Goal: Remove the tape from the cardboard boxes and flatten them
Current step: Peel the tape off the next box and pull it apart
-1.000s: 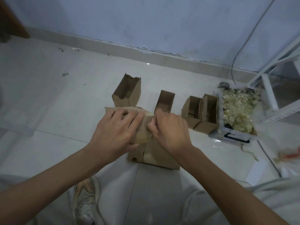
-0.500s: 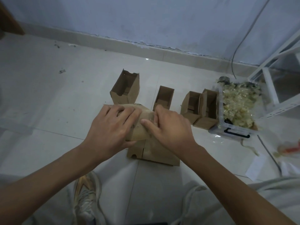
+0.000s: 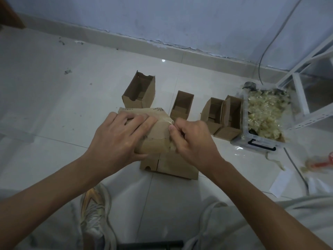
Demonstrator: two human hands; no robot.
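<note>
We observed both hands working on one cardboard box (image 3: 155,134) held above the tiled floor (image 3: 54,109), roughly at the centre of the view. The left hand (image 3: 119,139) gripped the box's left side, its fingers slightly spread and curled over the top face, the thumb underneath at the near edge. The right hand (image 3: 192,141) met the box at its right edge, fingers curled inward and bunched together. They appeared to pinch a strip of clear tape (image 3: 168,121) at that corner, though glare and the fingers themselves left us unable to confirm the exact hold.

Directly beneath the held box, a flattened piece of cardboard (image 3: 173,165) lay on the floor. Behind it stood four open boxes: a taller one with a torn rim (image 3: 140,92) at the left, a smaller one (image 3: 182,105) in the middle, and two (image 3: 212,114) (image 3: 230,120) touching each other at the right.

Just beside that pair we noted a clear plastic bin (image 3: 263,141) with a dark latch, filled with crumpled pale tape scraps (image 3: 261,116). A white metal rack (image 3: 306,98) stood to its right, and a grey cable (image 3: 270,42) ran down the wall. A sneaker (image 3: 93,210) showed near the bottom edge, below the left forearm.
</note>
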